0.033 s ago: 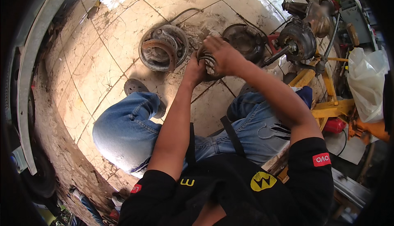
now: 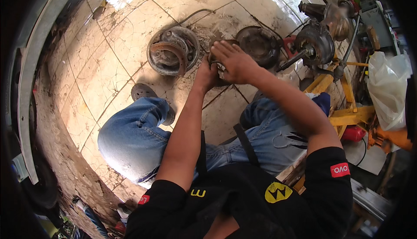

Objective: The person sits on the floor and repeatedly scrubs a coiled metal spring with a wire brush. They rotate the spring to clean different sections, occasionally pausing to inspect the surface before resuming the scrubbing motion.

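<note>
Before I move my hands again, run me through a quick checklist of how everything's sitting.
1. Left hand closed on the curved metal part: ok.
2. Right hand gripping that part: not ok; its fingers are extended, laid over it.
3. Part's surface open to inspection: not ok; the hands cover most of it.
4. Rusty curved strip resting on the round metal drum, left of the hands: ok; whether it is fixed, cannot tell.
5. Tiled floor clean: not ok; dirt and stains show.
</note>
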A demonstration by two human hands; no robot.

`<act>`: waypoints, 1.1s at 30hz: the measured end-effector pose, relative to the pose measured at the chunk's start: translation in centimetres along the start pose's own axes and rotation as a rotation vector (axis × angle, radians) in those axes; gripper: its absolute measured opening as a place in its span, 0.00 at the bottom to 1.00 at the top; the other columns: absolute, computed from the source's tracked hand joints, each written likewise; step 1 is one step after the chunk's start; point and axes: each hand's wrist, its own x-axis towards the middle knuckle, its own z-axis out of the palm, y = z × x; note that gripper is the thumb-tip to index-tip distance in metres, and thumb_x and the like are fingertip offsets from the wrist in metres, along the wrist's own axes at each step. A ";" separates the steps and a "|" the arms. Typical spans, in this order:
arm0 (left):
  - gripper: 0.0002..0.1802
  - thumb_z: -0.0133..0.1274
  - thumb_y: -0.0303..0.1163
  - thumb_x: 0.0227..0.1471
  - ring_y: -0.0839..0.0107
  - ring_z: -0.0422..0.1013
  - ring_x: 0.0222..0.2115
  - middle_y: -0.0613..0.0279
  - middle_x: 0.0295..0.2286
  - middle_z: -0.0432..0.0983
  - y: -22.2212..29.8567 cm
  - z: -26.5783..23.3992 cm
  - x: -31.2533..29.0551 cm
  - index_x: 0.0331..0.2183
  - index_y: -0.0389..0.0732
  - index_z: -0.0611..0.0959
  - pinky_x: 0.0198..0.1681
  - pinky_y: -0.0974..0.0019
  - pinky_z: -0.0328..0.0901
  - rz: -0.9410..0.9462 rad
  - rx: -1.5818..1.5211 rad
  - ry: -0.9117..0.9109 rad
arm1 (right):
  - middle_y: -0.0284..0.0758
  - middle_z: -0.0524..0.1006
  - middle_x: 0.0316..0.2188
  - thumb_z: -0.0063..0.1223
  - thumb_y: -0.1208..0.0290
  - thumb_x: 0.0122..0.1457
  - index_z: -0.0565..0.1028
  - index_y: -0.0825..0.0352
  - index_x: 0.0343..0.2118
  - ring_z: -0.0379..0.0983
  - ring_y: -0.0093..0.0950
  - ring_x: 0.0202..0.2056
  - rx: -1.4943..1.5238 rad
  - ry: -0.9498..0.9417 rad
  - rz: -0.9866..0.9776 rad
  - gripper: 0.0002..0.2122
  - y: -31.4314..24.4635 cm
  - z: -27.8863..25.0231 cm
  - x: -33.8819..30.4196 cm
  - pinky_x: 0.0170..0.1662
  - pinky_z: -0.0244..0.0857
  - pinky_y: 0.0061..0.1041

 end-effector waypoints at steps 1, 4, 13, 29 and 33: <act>0.25 0.41 0.31 0.53 0.45 0.69 0.47 0.39 0.44 0.73 0.2 -0.2 0.1 0.52 0.34 0.67 0.49 0.54 0.64 -0.010 -0.016 -0.022 | 0.46 0.54 0.65 0.57 0.62 0.49 0.52 0.70 0.64 0.47 0.39 0.67 0.017 0.007 -0.015 0.40 -0.4 -0.8 -0.2 0.67 0.44 0.37; 0.24 0.41 0.31 0.53 0.45 0.70 0.46 0.39 0.44 0.73 0.4 -0.3 0.2 0.52 0.34 0.67 0.48 0.55 0.64 -0.027 -0.042 -0.063 | 0.46 0.54 0.64 0.55 0.59 0.50 0.53 0.71 0.63 0.46 0.40 0.66 0.071 -0.012 0.009 0.39 -0.6 -1.1 -0.3 0.67 0.43 0.38; 0.26 0.42 0.27 0.52 0.59 0.72 0.40 0.47 0.42 0.73 -0.7 0.3 0.2 0.54 0.35 0.65 0.46 0.62 0.66 -0.014 -0.360 -0.097 | 0.45 0.55 0.65 0.36 0.45 0.63 0.58 0.67 0.62 0.48 0.41 0.66 0.175 0.030 0.076 0.33 -0.5 -0.1 -0.6 0.66 0.43 0.39; 0.26 0.40 0.27 0.52 0.57 0.69 0.49 0.46 0.49 0.70 1.4 -0.2 -0.3 0.54 0.33 0.66 0.52 0.62 0.63 -0.024 -0.199 -0.134 | 0.48 0.53 0.64 0.37 0.41 0.61 0.54 0.70 0.64 0.47 0.42 0.66 0.280 -0.013 0.174 0.38 0.5 -0.2 -0.9 0.66 0.44 0.41; 0.25 0.38 0.25 0.52 0.57 0.69 0.49 0.46 0.48 0.70 3.3 -0.4 -1.2 0.54 0.33 0.66 0.52 0.61 0.63 -0.036 -0.135 -0.108 | 0.48 0.52 0.65 0.38 0.41 0.61 0.51 0.69 0.65 0.45 0.42 0.66 0.303 -0.089 0.261 0.39 0.5 -0.5 -0.9 0.65 0.44 0.43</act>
